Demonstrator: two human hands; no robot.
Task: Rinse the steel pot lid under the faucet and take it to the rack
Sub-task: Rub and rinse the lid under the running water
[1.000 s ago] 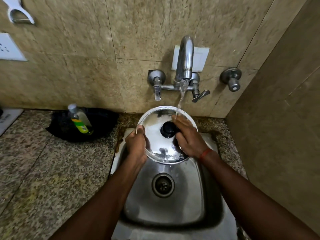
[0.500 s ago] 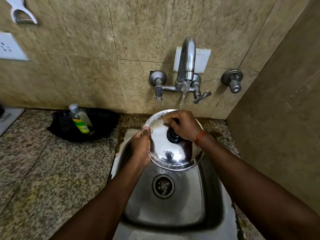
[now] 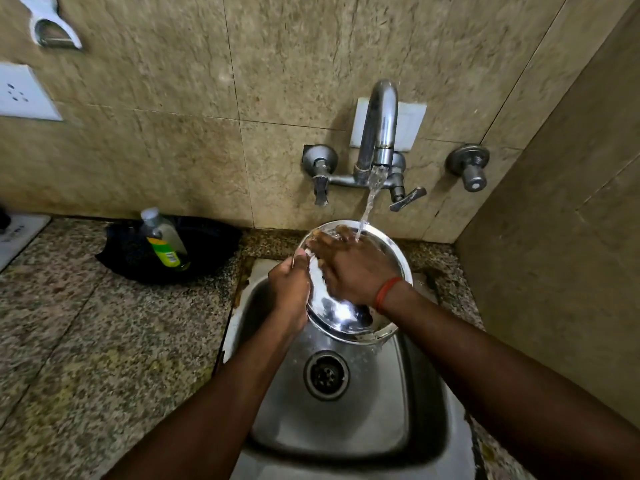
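On my feed the steel pot lid (image 3: 341, 315) is tilted up over the back of the sink (image 3: 381, 417), right under the faucet (image 3: 379, 126), with water landing near its top edge. Left hand (image 3: 290, 292) is gripping the left rim. Right hand (image 3: 353, 271) lies flat across the lid's face, fingers straight, not holding anything.

- Dim, warm light is noted throughout.
- A hard white glare is caught low on the steel pot lid (image 3: 341, 311). A softer sheen is seen along the faucet (image 3: 379, 126).
- Deep shadow is held on the right wall of the sink (image 3: 424, 420).
- The upper-left wall fitting (image 3: 55, 32) is smeared by blur.
- Tile joints are bowed toward the edges by the wide lens.
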